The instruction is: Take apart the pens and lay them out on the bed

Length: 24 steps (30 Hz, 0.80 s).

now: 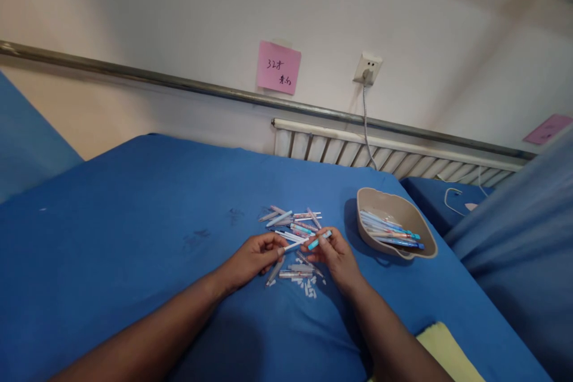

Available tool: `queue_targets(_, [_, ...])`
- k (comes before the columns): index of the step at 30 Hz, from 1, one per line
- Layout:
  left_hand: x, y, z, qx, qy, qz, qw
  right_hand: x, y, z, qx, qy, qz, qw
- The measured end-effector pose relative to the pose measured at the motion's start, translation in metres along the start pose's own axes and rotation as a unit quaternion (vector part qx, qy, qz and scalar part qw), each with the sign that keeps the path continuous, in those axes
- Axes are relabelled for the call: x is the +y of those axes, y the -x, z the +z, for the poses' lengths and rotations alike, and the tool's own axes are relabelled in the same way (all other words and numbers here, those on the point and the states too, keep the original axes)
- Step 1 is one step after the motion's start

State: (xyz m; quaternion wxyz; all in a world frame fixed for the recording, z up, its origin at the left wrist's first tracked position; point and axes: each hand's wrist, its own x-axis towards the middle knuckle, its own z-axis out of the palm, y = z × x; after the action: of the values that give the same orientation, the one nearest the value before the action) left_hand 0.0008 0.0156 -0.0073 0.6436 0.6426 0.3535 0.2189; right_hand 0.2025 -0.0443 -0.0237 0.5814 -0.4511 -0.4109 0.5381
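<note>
Pinched in my left hand (pixel 253 258) is a thin white pen refill (pixel 296 245), its free end pointing right. My right hand (pixel 339 259) holds a short turquoise pen part (pixel 319 240) between thumb and fingers, close to the refill's tip; whether the two touch I cannot tell. Behind the hands lies a loose pile of pen parts, with a light blue barrel (pixel 279 218) and a pink one (pixel 313 218) among white refills. Nearer me are grey barrels, a patterned barrel (pixel 295 274) and several small white pieces (pixel 310 291).
A beige plastic basket (pixel 430 246) with several pens (pixel 389 230) in it stands to the right on the blue cloth (pixel 134 239). Yellow cloth or paper (pixel 447 351) lies at the lower right. A radiator (pixel 331 146) and a plugged-in cord (pixel 366 119) are along the wall.
</note>
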Motion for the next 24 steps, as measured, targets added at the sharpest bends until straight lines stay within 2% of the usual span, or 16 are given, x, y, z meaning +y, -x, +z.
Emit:
queue_targets(3, [0.0, 0.0, 0.0, 0.004, 0.001, 0.001, 1.0, 0.001, 0.001, 0.002, -0.022, 0.009, 0.022, 0.999])
queue_targets(6, [0.001, 0.0, 0.0, 0.002, 0.014, -0.006, 1.0, 0.003, 0.0, 0.003, -0.023, 0.01, 0.014, 1.0])
queue_targets(12, [0.005, 0.001, 0.002, 0.014, 0.006, -0.022, 1.0, 0.0, -0.003, -0.004, 0.031, 0.057, -0.029, 0.997])
queue_targets(18, [0.005, 0.001, 0.002, 0.019, 0.007, -0.02, 1.0, -0.004, -0.003, -0.015, 0.096, 0.106, -0.033, 0.989])
queue_targets(24, [0.002, 0.001, 0.003, 0.002, -0.008, -0.023, 1.0, -0.007, -0.001, -0.01, 0.084, 0.145, -0.031, 0.985])
